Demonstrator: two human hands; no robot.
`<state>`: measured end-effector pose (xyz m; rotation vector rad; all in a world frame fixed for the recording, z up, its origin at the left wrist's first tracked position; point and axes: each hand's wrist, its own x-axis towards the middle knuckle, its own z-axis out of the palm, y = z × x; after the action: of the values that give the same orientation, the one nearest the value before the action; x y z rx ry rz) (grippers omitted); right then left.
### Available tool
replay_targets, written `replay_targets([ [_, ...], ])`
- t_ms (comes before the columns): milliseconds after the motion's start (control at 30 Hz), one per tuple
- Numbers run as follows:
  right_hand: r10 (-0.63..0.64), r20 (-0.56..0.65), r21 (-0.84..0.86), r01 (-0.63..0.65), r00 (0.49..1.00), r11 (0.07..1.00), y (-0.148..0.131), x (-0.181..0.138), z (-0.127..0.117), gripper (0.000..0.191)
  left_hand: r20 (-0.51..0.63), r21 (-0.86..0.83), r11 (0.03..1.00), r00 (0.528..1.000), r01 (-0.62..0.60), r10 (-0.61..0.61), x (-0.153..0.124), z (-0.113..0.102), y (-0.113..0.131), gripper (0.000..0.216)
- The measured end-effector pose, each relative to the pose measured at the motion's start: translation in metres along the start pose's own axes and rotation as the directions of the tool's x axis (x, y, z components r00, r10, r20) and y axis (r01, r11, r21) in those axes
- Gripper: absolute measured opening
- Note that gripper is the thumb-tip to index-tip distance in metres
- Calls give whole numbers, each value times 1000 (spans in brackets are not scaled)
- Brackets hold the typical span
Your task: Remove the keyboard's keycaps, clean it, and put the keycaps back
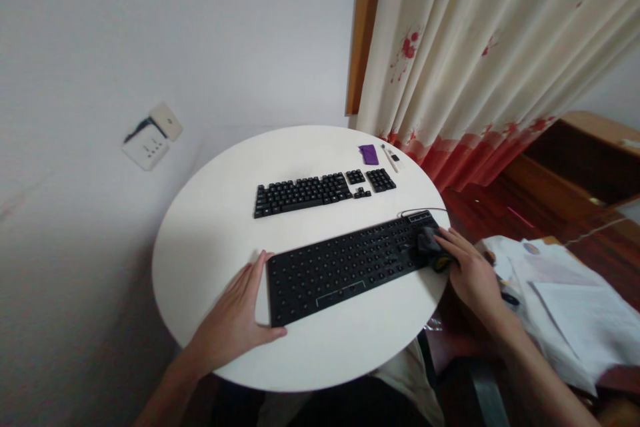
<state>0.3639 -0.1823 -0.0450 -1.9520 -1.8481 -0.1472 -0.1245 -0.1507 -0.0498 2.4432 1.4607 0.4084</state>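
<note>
Tabletop (pixel 210 227): round and white, carrying everything below.
Keyboard frame (pixel 350 265): long black base with its keycaps off, bare switch stems in rows; it lies slantwise at the near edge, its cable running off the far right corner.
Keycaps (pixel 320 191): removed caps laid out in keyboard order farther back, well apart from the frame, in 1 long block and 3 small ones.
Left hand (pixel 235 319): open and flat on the tabletop, palm pressed against the frame's left end, thumb along its near edge; it grips nothing, it braces.
Right hand (pixel 467 270): fingers curled on a dark cloth, pressing it onto the frame's right end.
Cloth (pixel 427 240): small grey wad, touching the frame near the far right corner.
Purple item (pixel 369 154): small, beside a white pen-like tool (pixel 389 157) at the far edge; what they are I cannot tell.
Step in hand: by my judgement, wiping the stripped frame.
Next move calls for: sweeping the cloth leftward along the rows, with the left hand keeping the frame from sliding.
</note>
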Motion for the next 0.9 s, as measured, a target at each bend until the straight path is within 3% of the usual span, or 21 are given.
replay_targets([
  [67, 66, 36, -23, -66, 997, 998, 2, 2, 2, 61, 1, -12, 1000, 1000, 0, 0, 0, -1, 2, 133],
  [200, 363, -67, -84, -368, 929, 926, 11, 15, -1, 56, 7, -26, 1000, 1000, 7, -7, 0, -3, 5, 132],
  [267, 368, -100, -37, -373, 925, 927, -9, 15, 3, 57, 9, -30, 1000, 1000, 10, -10, -1, -4, 6, 129],
  [333, 260, -51, 64, -257, 964, 964, -55, 4, 16, 57, 7, -37, 999, 1000, 11, -10, -2, -3, 7, 128],
  [433, -37, -37, 278, 46, 999, 960, -155, -30, 40, 66, 7, -44, 999, 1000, 10, -10, -2, -3, 8, 131],
  [533, -331, -38, 468, 309, 943, 828, -244, -59, 51, 73, -6, -49, 999, 1000, -18, 18, -3, -3, 8, 126],
  [600, -430, -3, 552, 360, 903, 752, -272, -61, 47, 75, -13, -54, 997, 999, -46, 46, -3, -3, 8, 115],
  [667, -469, 36, 624, 347, 883, 701, -270, -48, 36, 75, -11, -65, 997, 999, -50, 50, -3, -3, 8, 113],
  [700, -440, 40, 625, 321, 897, 711, -261, -38, 29, 74, -9, -72, 997, 999, -42, 41, -3, -3, 8, 118],
  [800, -264, 0, 494, 230, 965, 839, -221, -4, 15, 67, 4, -84, 997, 1000, -4, 4, -4, -3, 8, 137],
  [900, -173, 89, 352, 132, 981, 927, -207, 8, 18, 59, 19, -88, 996, 1000, 7, -5, -3, -2, 9, 138],
])
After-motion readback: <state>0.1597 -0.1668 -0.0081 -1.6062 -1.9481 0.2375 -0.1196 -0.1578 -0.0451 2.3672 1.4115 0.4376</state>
